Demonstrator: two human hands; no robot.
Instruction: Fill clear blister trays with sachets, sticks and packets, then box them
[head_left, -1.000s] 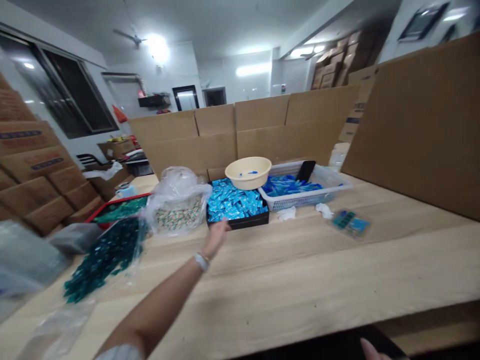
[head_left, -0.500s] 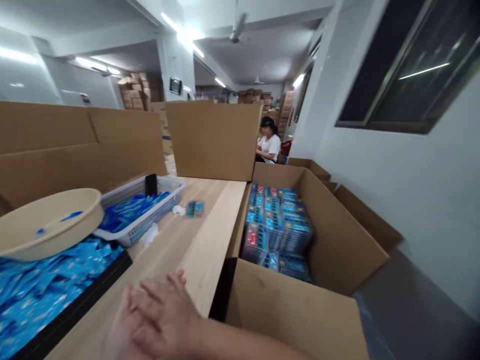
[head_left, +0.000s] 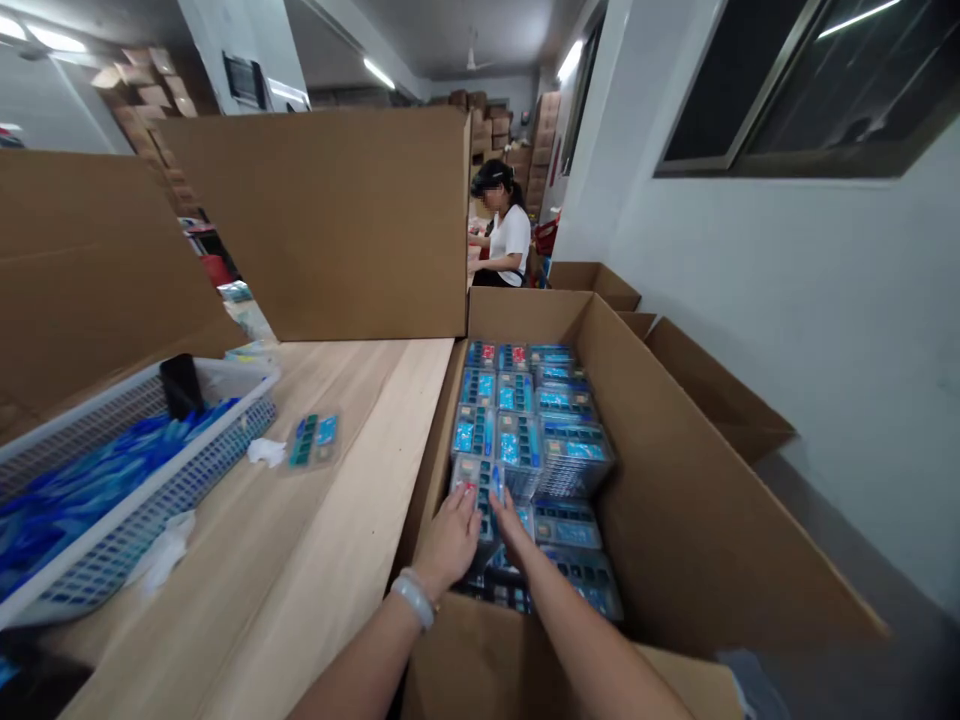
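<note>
**As both hands reach into a carton [head_left: 679,520]: stacked packs**

The left hand [head_left: 448,545], a bangle [head_left: 412,598] at its wrist, and the right hand [head_left: 511,524] lie against a pack [head_left: 472,505] at the near end of the rows of stacked packs [head_left: 517,430] inside the carton; whether either grip is clenched cannot be told. The carton stands just beside the table [head_left: 337,480], which carries a white plastic basket [head_left: 142,480] of blue sachets [head_left: 75,500] and a small pack [head_left: 315,440]. A co-worker [head_left: 506,235] appears beyond a cardboard sheet [head_left: 322,225].
</note>
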